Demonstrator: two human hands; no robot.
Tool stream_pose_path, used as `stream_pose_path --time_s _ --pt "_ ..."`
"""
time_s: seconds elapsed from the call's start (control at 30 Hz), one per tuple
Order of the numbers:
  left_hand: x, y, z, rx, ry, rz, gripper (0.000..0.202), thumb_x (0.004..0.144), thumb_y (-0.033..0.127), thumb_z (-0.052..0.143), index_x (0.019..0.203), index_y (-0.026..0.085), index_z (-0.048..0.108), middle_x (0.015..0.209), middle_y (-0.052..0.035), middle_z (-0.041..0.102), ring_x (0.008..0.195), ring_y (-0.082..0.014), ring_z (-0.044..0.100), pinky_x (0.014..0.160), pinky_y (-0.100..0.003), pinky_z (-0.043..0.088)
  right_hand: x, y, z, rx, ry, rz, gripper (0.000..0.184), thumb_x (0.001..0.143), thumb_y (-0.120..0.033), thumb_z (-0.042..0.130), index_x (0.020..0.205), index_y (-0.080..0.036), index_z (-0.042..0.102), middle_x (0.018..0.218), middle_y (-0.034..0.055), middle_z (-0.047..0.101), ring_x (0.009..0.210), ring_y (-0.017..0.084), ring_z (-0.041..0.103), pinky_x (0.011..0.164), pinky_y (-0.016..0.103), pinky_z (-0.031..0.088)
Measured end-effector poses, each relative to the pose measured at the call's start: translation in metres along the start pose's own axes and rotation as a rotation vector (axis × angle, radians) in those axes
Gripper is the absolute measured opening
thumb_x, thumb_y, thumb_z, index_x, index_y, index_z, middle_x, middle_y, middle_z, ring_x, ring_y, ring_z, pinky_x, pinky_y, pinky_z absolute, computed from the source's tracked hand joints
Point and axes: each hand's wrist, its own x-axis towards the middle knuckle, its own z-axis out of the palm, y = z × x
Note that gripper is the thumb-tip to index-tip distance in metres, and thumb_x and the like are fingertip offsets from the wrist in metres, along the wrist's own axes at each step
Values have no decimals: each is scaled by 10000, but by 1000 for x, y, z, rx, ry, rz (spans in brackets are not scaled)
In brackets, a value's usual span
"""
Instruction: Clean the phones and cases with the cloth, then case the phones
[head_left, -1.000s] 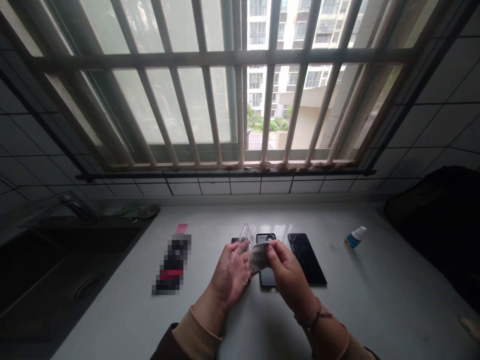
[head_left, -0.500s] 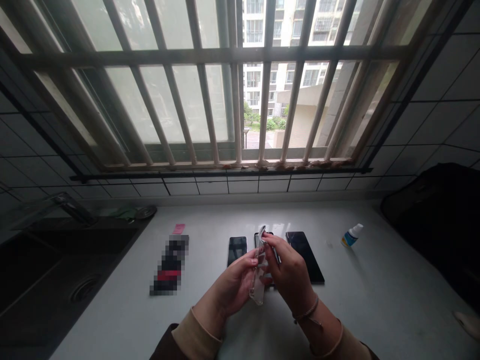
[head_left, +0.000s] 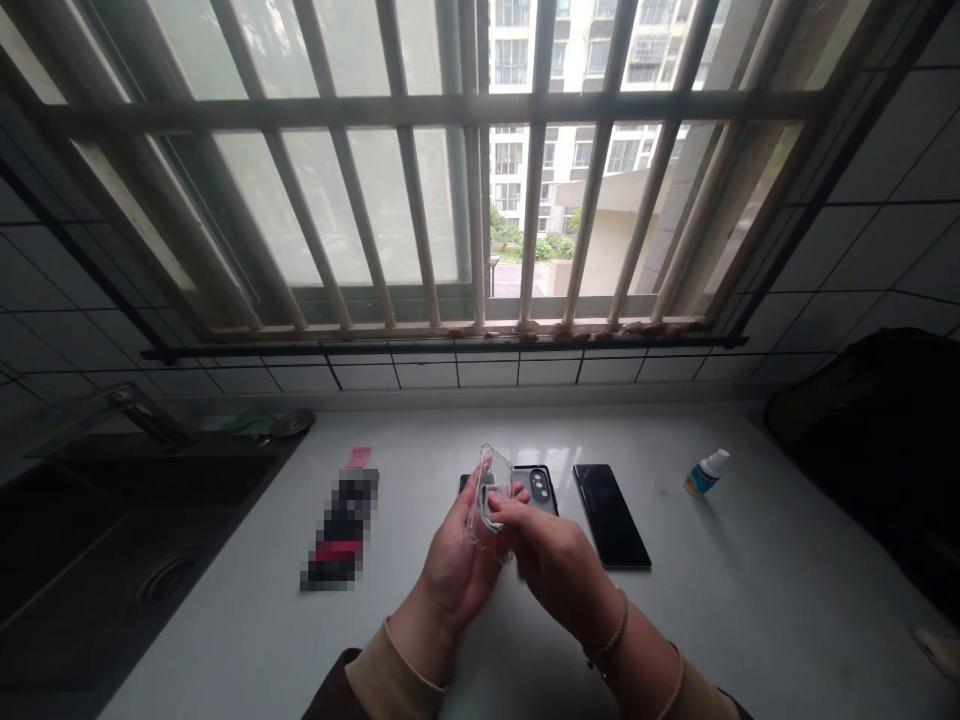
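My left hand cradles a clear plastic phone case, held upright and tilted just above the counter. My right hand reaches into the case from the right, its fingertips pinching what looks like a grey cloth against the inside. Behind the hands lie a black phone, mostly hidden by the case, and a dark phone with its camera module up. To the right, a black phone lies flat, apart from my hands.
A small white-capped bottle stands on the white counter at right. A pink note and a pixelated black and red object lie at left, beside a dark sink. A black bag sits far right.
The clear case has turned from edge-on to face-on and risen higher. My right fingers have moved into it. The left phone is now largely covered.
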Motion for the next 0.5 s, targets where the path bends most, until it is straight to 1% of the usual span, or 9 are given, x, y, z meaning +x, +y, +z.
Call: stream_pose_path --time_s 0.07,0.23,0.33,0.37,0.43,0.5 --pt "-1 2 2 -14 32 11 546 1053 402 570 1552 207 461 1315 -191 698 1216 -307 712 1112 -482 527 1 -3 0 18 -11 -36 248 1042 -111 569 1244 -221 661 1333 97 756 1234 217 732 1069 331 610" --pt "3 4 2 -29 97 53 519 1035 408 598 1494 194 488 1337 -208 676 1190 -300 728 1112 -469 534 6 -12 -5 44 -90 -117 279 1021 -66 577 1242 -216 655 1282 85 777 1218 199 736 1099 336 584" --pt "7 6 1 -39 124 69 509 1030 407 597 1479 196 484 1360 -218 657 1206 -297 721 1103 -459 542 5 -19 -7 96 -113 -104 275 1028 -83 574 1249 -220 663 1206 75 800 1160 201 759 1120 367 562" --pt "7 7 0 -40 134 74 507 1032 404 588 1481 197 477 1368 -221 651 1215 -297 717 1100 -457 544 4 -21 -7 126 -115 -70 265 1034 -101 572 1247 -225 670 1170 70 807 1117 201 772 1095 368 575" --pt "8 9 1 -34 137 77 518 1036 401 571 1496 190 461 1383 -230 642 1228 -300 709 1096 -451 545 1 -22 -7 206 -94 51 204 1049 -159 567 1188 -232 698 1050 53 816 970 195 793 967 343 624" --pt "6 10 1 -20 98 63 544 1038 409 556 1515 171 447 1385 -237 643 1224 -299 708 1083 -441 551 0 -19 -7 315 -5 252 173 1068 -256 554 1112 -225 719 956 48 799 854 187 774 825 310 639"
